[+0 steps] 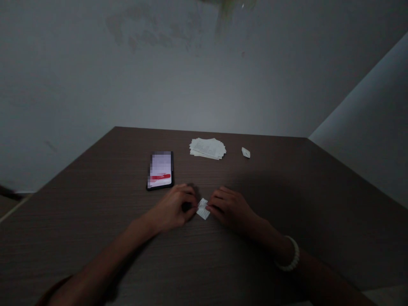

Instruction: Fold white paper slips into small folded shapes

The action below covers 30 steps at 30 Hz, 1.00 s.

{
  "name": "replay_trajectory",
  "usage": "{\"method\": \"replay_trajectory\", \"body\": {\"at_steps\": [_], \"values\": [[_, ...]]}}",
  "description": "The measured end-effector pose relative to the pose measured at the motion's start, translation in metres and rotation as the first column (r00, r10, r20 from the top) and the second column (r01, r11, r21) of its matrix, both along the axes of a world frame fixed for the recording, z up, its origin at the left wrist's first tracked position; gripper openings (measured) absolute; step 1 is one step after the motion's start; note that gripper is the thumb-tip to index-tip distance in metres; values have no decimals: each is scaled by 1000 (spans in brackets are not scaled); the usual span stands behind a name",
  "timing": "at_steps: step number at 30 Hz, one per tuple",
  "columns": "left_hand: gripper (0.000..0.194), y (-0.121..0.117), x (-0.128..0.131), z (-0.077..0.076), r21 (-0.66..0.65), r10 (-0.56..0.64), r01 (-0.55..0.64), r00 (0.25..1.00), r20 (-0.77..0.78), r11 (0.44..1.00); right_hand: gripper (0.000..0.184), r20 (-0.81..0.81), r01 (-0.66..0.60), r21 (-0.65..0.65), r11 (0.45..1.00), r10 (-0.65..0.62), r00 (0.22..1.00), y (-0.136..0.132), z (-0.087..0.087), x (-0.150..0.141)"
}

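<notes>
"Where's the piece they're working on?"

"I have a folded paper slip (203,208) on the dark wood-grain table (287,204), right between the left hand (172,208) and the right hand (231,208). Its near corner seems to rest on the tabletop."

"How are the hands?"

"Both are mostly closed, fingers curled, with the fingertips pinching the slip from either side. A white beaded bracelet (289,254) circles the right wrist."

"Anything readable?"

"Not from here. The printed paper stack (208,148), far from the hands, shows lines too small to read. The phone (160,170), just beyond the left hand, has a blurred screen with a red band. A small folded paper piece (245,152) lies far right of the stack, and I see no writing on it."
</notes>
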<state>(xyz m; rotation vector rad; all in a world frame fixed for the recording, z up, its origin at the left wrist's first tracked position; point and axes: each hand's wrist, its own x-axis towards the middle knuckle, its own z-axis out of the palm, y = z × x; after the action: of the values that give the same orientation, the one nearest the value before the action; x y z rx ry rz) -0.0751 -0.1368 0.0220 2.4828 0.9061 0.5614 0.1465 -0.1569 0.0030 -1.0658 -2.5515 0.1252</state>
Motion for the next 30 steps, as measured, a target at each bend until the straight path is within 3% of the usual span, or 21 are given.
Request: {"method": "replay_trajectory", "body": {"at_steps": [9,17,30], "values": [[9,2,-1,-4,-15,57,-58,997,-47,998,7,-98,51,-91,995,-60,993,4,-2,7],[12,-1,2,0,76,48,-41,994,-93,996,13,3,23,11,1000,-24,1000,6,-1,9],[13,-5,5,0,183,59,-23,980,-190,983,14,-63,-16,22,1000,17,998,13,0,9]]}}
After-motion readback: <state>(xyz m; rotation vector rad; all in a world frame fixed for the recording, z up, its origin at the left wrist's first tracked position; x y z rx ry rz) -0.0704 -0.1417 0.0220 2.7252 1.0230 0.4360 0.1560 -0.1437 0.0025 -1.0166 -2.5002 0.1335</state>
